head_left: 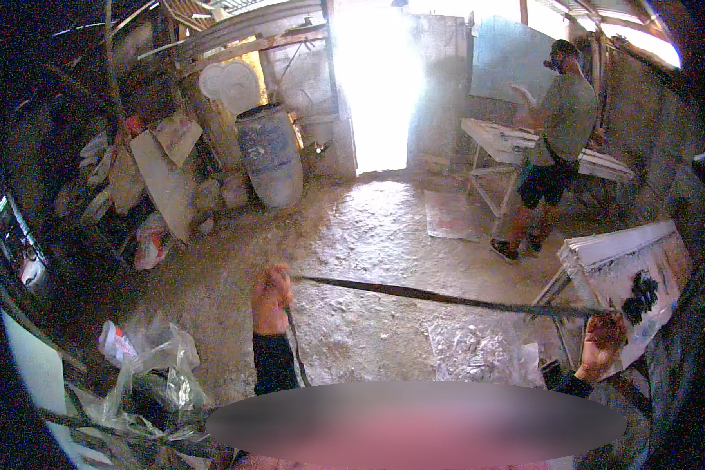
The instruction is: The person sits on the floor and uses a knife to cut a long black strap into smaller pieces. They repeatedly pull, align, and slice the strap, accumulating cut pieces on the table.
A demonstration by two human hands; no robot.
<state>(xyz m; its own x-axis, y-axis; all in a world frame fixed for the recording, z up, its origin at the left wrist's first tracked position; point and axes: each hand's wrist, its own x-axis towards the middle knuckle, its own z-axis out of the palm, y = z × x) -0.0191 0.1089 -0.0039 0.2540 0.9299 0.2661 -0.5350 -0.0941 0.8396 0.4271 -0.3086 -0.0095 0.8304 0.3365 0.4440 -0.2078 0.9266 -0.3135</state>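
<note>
A long, dark flat strap (431, 293) is stretched in the air between my two hands, dipping slightly toward the right. My left hand (272, 299) is closed round one end, and a loose tail of the strap hangs below it. At the other end my right hand (603, 345) grips the strap, its fingers curled beside a white slanted board (654, 290). On that board lies a clump of small black pieces (641, 296). What the strap is made of cannot be made out.
Clear plastic bags (168, 356) lie at the near left. White scraps (482, 352) cover part of the floor. A blue barrel (270, 157) and leaning boards (164, 184) stand at the back left. Another person (564, 117) stands at a long work table (493, 141) near the bright doorway (380, 94).
</note>
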